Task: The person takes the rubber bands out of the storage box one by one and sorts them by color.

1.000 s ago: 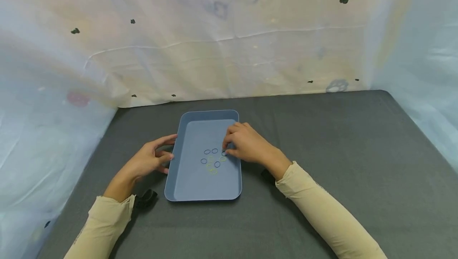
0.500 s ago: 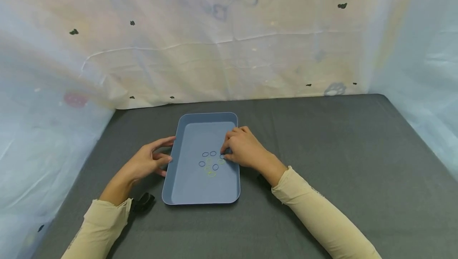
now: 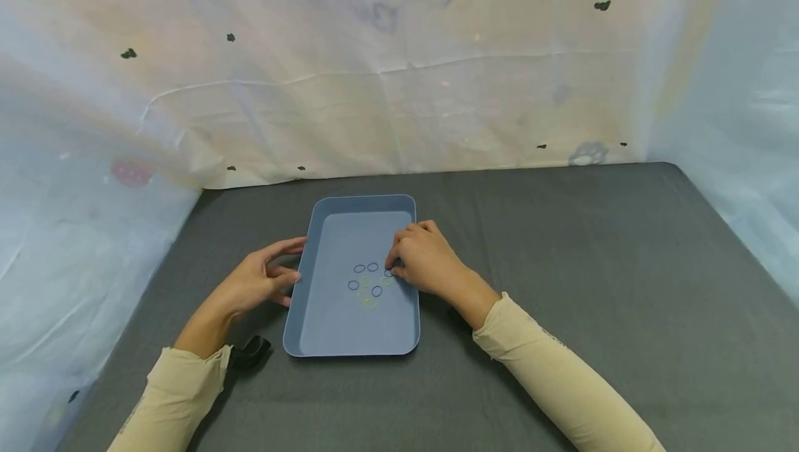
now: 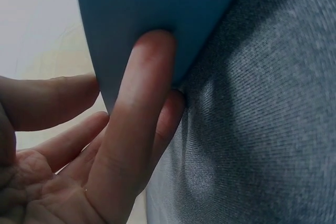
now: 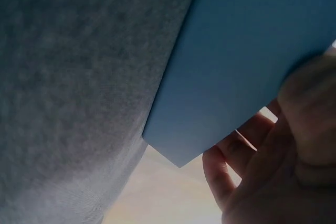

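Observation:
A shallow blue-grey tray (image 3: 337,334) lies on the dark grey cloth, with thin dark blue rings (image 3: 353,290) and thin yellow rings (image 3: 371,308) loosely clustered inside, several of each. My left hand (image 3: 246,285) rests its fingertips against the tray's left outer wall; the left wrist view shows one finger (image 4: 139,82) flat on that wall. Reaching over the right rim, my right hand (image 3: 427,258) has thumb and fingertips curled at a dark blue ring at the cluster's right, pinching it. That pinch is hidden behind the tray wall (image 5: 226,61) in the right wrist view.
A black strap (image 3: 251,353) hangs by the left wrist, just above the cloth. The grey table cloth (image 3: 562,265) surrounds the tray. Behind stands a pale patterned curtain (image 3: 399,112), which continues down both sides.
The right hand has shifted slightly toward the near side, its fingertips staying at the same dark blue ring. The left hand keeps its place on the tray. The head view has moved a little.

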The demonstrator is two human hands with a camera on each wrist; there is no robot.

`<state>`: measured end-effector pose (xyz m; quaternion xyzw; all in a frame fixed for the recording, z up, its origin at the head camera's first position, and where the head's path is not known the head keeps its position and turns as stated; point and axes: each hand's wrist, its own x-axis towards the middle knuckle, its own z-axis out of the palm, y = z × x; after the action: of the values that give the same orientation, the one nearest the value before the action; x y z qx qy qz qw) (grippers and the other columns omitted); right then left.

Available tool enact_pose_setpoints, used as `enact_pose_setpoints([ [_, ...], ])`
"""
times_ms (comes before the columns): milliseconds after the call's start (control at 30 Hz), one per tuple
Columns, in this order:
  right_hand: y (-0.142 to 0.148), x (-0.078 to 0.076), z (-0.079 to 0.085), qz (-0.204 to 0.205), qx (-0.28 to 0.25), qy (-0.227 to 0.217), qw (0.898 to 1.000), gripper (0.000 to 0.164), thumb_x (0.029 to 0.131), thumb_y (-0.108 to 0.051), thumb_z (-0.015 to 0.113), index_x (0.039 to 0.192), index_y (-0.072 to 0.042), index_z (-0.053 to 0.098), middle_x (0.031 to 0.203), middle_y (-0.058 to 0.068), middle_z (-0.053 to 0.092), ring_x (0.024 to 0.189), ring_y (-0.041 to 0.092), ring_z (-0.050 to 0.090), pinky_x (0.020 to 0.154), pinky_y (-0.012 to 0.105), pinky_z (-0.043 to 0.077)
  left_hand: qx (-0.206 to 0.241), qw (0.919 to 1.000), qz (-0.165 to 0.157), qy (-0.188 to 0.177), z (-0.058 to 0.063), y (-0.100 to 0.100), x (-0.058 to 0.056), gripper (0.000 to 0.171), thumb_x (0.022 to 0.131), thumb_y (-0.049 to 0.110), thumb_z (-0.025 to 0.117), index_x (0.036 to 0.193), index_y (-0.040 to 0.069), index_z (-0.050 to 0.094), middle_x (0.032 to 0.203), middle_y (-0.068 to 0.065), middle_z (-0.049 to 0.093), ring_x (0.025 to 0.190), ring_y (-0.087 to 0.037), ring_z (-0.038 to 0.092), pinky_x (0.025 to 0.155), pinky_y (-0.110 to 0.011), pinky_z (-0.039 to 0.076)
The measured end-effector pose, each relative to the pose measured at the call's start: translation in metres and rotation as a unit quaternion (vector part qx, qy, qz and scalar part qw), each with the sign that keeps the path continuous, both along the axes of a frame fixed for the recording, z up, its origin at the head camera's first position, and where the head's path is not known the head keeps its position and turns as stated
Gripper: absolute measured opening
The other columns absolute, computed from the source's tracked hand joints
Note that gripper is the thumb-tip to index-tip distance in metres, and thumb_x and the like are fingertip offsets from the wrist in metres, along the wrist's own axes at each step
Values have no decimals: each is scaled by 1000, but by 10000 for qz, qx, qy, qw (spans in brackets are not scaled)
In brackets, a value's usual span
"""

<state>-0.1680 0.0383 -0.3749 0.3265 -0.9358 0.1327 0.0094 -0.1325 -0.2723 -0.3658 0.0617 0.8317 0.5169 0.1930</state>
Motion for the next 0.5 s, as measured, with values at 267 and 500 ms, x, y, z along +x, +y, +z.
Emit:
enact_pose_setpoints([
  [267, 1, 0, 0, -26, -54, 25, 10000, 6, 84, -27, 81, 90, -26, 81, 97, -6, 69, 101, 18, 59, 104, 45, 35, 35, 10000, -8, -9, 0, 1, 0, 68, 97, 0, 59, 157, 10, 29, 159, -25, 27, 117, -36, 63, 69, -40, 60],
  [500, 2, -1, 1, -2, -134, 30, 9999, 6, 85, -27, 80, 89, -24, 82, 93, -6, 69, 98, 16, 61, 103, 44, 36, 51, 10000, 10, -59, 2, 1, -2, 68, 97, 0, 59, 157, 10, 28, 159, -23, 27, 118, -37, 62, 70, -41, 60],
])
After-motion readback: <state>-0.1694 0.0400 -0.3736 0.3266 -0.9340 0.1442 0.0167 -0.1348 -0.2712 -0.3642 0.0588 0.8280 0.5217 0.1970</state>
